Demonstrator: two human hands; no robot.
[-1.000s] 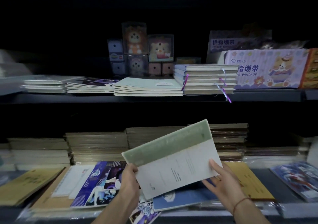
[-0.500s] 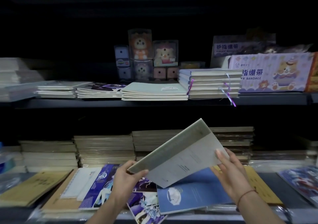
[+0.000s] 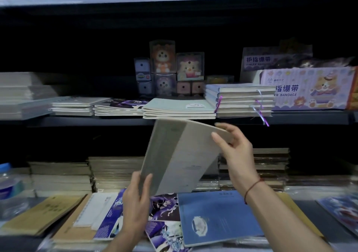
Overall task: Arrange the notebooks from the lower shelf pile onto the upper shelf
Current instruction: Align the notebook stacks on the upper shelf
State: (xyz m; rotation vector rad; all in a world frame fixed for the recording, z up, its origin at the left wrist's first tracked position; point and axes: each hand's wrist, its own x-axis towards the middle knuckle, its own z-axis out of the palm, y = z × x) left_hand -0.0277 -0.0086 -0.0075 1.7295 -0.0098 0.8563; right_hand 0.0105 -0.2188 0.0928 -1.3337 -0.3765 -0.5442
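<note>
I hold a pale green and white notebook [image 3: 178, 155] tilted steeply between the two shelves, its top edge just under the upper shelf [image 3: 96, 121]. My left hand [image 3: 136, 199] grips its lower left corner. My right hand [image 3: 235, 151] pinches its upper right edge. Directly above it on the upper shelf lies a short stack of matching pale green notebooks [image 3: 179, 108]. Below, the lower shelf pile holds a blue notebook [image 3: 217, 217], purple illustrated notebooks [image 3: 164, 207] and brown kraft notebooks [image 3: 44, 211], lying loose and overlapping.
On the upper shelf a taller stack with purple ribbons [image 3: 240, 100] sits right of the green stack, purple-covered notebooks [image 3: 120, 107] and white ones [image 3: 75, 105] sit to its left. A finger-bandage box [image 3: 310, 89] and toy boxes [image 3: 162, 68] stand behind. A water bottle [image 3: 7, 182] stands far left.
Both hands raised the notebook from just above the lower pile to under the upper shelf and tipped it steeper. The blue notebook beneath came into view. The camera tilted up.
</note>
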